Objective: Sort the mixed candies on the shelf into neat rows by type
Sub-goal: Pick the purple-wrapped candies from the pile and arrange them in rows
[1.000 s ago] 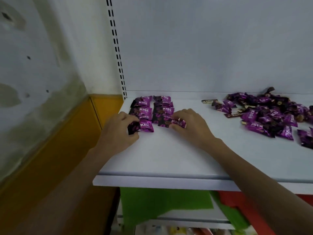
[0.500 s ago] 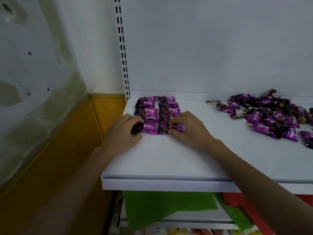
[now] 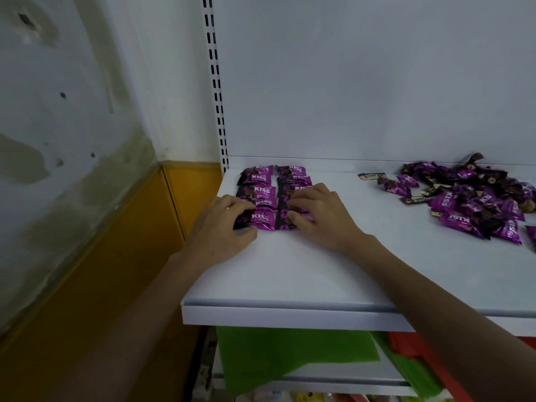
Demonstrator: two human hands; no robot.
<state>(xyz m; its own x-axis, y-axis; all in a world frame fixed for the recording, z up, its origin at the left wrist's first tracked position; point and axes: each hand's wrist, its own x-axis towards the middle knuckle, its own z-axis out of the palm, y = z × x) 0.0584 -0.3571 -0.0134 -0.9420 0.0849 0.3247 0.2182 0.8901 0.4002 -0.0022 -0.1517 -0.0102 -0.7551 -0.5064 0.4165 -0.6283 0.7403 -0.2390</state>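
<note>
- The sorted purple foil KISS candies lie in two neat rows, the left row and the right row, side by side at the back left of the shelf and running from the back edge toward the person.
- Each row holds about five flat wrappers, stacked edge to edge with a narrow gap between the rows.
- The left front candy, a purple wrapper with a dark end, closes the left row; the left hand pinches its dark end, fingers curled on top and thumb at the near edge.
- The right front candy, purple with a dark printed end, closes the right row; the right hand grasps it, thumb against its near side and bent fingertips over the wrapper behind.
- The unsorted heap of purple and dark brown candies lies well apart, on the right of the shelf.
- A small dark and gold Choco bar sits alone at the heap's left, near the back.
- The white metal shelf carries everything; both forearms reach over its front lip.
- A white slotted upright rises at its back left corner.
- A green sheet and a red sheet lie on the shelf below.
- A stained white wall with a yellow lower band stands at left.
</note>
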